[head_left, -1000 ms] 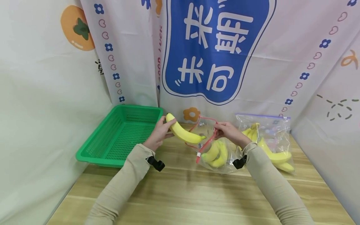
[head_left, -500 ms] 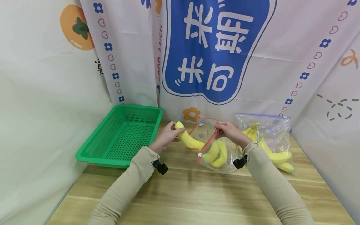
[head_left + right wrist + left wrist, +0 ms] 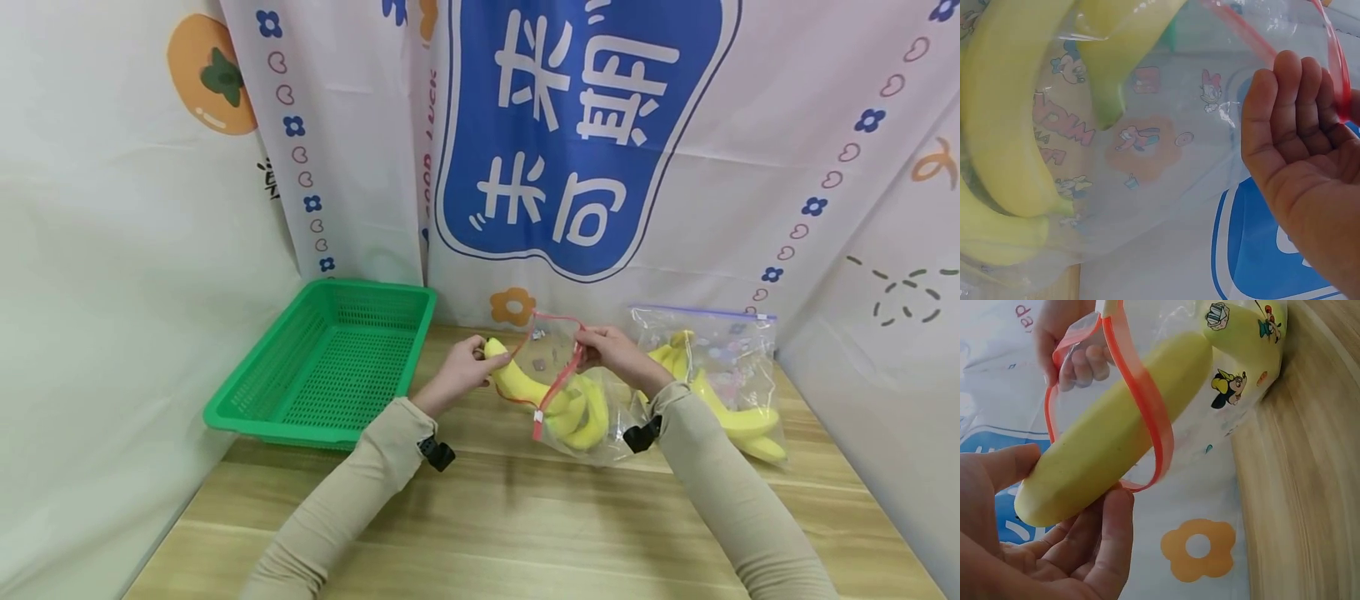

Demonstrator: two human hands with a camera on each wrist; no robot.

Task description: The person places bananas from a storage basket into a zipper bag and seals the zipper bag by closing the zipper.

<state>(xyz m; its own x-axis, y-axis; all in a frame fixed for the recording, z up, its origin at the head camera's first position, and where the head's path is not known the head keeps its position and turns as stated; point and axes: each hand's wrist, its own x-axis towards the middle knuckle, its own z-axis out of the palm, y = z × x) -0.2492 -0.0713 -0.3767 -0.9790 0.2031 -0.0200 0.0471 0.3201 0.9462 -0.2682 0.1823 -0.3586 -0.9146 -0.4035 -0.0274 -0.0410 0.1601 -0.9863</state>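
My left hand (image 3: 468,367) grips a yellow banana (image 3: 1094,447) near its blunt end, thumb on one side and fingers on the other. The banana's far part is inside the mouth of a clear zip bag (image 3: 618,433) with a red edge (image 3: 1154,419). My right hand (image 3: 611,350) pinches the red edge at the bag's far side and holds the mouth apart. Other bananas (image 3: 1007,106) lie inside this bag, seen through its cartoon-printed plastic. In the right wrist view the right fingers (image 3: 1288,94) curl at the red strip.
A second clear bag with a purple zip (image 3: 701,311) stands at the right, with several bananas (image 3: 742,421) in it. At the left is a green perforated basket (image 3: 345,367). A printed curtain (image 3: 375,167) hangs behind the wooden table (image 3: 540,533).
My left hand has moved right and down with the banana, whose leading end has passed from outside the bag's mouth to inside. The right hand keeps its hold on the red edge.
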